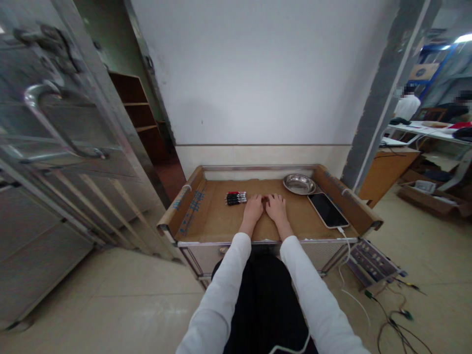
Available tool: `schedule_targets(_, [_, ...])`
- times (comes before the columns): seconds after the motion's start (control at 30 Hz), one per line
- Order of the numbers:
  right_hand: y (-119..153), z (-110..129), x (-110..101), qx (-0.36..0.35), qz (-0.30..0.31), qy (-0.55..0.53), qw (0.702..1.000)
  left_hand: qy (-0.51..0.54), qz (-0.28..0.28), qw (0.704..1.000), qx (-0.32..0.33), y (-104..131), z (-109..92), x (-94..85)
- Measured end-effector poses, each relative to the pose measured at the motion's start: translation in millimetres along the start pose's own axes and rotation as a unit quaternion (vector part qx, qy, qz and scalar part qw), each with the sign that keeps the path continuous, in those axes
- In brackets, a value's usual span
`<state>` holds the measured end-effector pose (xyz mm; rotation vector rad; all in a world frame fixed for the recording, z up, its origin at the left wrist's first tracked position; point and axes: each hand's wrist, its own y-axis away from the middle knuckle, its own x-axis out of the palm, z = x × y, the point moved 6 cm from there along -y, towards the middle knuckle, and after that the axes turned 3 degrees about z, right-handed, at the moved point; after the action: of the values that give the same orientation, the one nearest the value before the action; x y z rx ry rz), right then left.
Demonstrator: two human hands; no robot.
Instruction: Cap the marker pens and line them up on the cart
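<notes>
My left hand (253, 208) lies palm down on the cardboard-covered tabletop (217, 223), fingers flat and holding nothing. Just left of its fingers sits a bundle of pens (236, 198), black ones with red at the back, lying sideways side by side. Close beside it, my right hand (276, 208) also rests palm down with nothing in it, the two hands nearly touching at the thumbs. Behind and to the right of my right hand is a round metal dish (299, 184). A phone (328, 210) with a dark screen lies right of my right hand.
A white cable (347, 246) runs from the phone over the front edge. Raised cardboard-covered sides (184, 199) flank the table, with a wall (258, 73) behind. A metal door (73, 128) stands left. Equipment and wires lie on the floor at right; two people are in the far right background.
</notes>
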<state>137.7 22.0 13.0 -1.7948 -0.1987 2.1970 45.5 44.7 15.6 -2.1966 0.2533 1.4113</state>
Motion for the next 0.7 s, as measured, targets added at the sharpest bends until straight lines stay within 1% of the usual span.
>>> schedule_targets(0.17, [0,0,-1,-0.001,-0.005,-0.002,1.0,0.004,0.002,1.0,0.0,0,1,0.5])
schedule_targets(0.37, [1,0,-1,-0.001,0.004,0.003,1.0,-0.008,-0.004,1.0,0.0,-1,-2,-2.5])
schedule_targets(0.43, [1,1,-2,-0.002,0.004,0.006,1.0,-0.011,-0.02,1.0,-0.002,0,-4,-7.8])
schedule_targets(0.5, [1,1,-2,-0.003,0.002,0.006,1.0,-0.02,-0.055,0.998,-0.016,4,-5,-16.4])
schedule_targets(0.57, [1,1,-2,-0.002,0.001,0.0,1.0,-0.034,-0.1,0.992,-0.061,8,-1,-26.0])
schedule_targets(0.63, [1,1,-2,-0.002,-0.002,-0.007,1.0,-0.037,-0.142,0.979,-0.14,15,7,-33.4])
schedule_targets(0.7, [1,1,-3,-0.003,-0.006,-0.012,1.0,-0.03,-0.173,0.962,-0.209,21,16,-36.1])
